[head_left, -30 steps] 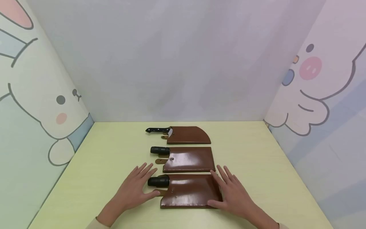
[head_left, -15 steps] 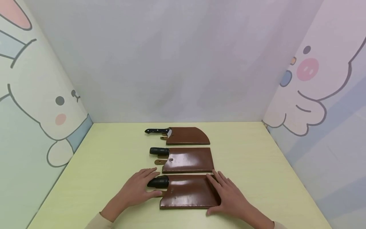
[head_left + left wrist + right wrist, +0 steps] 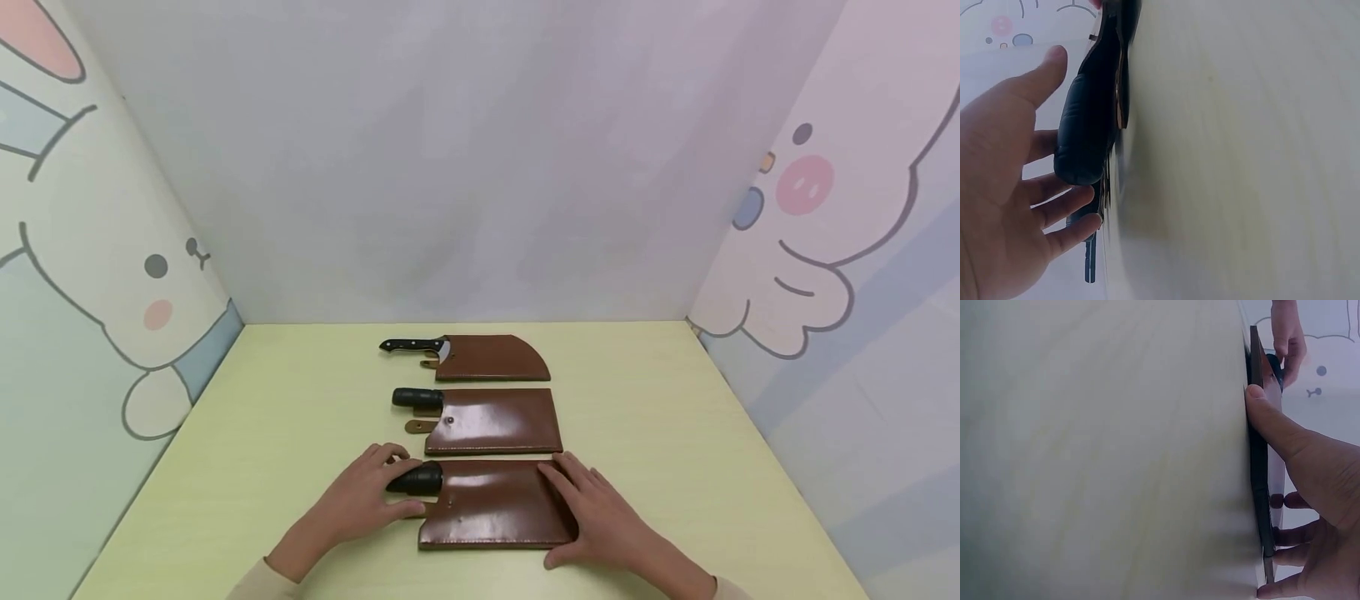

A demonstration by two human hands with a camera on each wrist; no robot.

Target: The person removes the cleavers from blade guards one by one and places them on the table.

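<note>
Three cleavers in brown leather sheaths lie in a row, handles leftward. My left hand point(image 3: 358, 497) reaches over the black handle point(image 3: 417, 478) of the nearest cleaver, its thumb at the sheath's strap point(image 3: 412, 509). In the left wrist view, the left thumb stands apart from that handle point(image 3: 1082, 131) while the other fingers bend behind it. My right hand point(image 3: 596, 515) spreads over the right end of the nearest sheath point(image 3: 491, 504). The right thumb is at the near edge of this sheath point(image 3: 1258, 444) in the right wrist view, and fingertips meet or nearly meet its glossy face.
Behind the nearest cleaver lies a second one in a rectangular sheath point(image 3: 498, 421). Farther back is a third cleaver in a curved-end sheath point(image 3: 495, 357), with a riveted black handle point(image 3: 411, 345). Cartoon-printed walls point(image 3: 825, 250) border the pale yellow table point(image 3: 300, 383).
The left hand has come down, its fingers bending more over the nearest handle. The right hand has shifted slightly left onto the sheath's end. The cleavers have not visibly moved.
</note>
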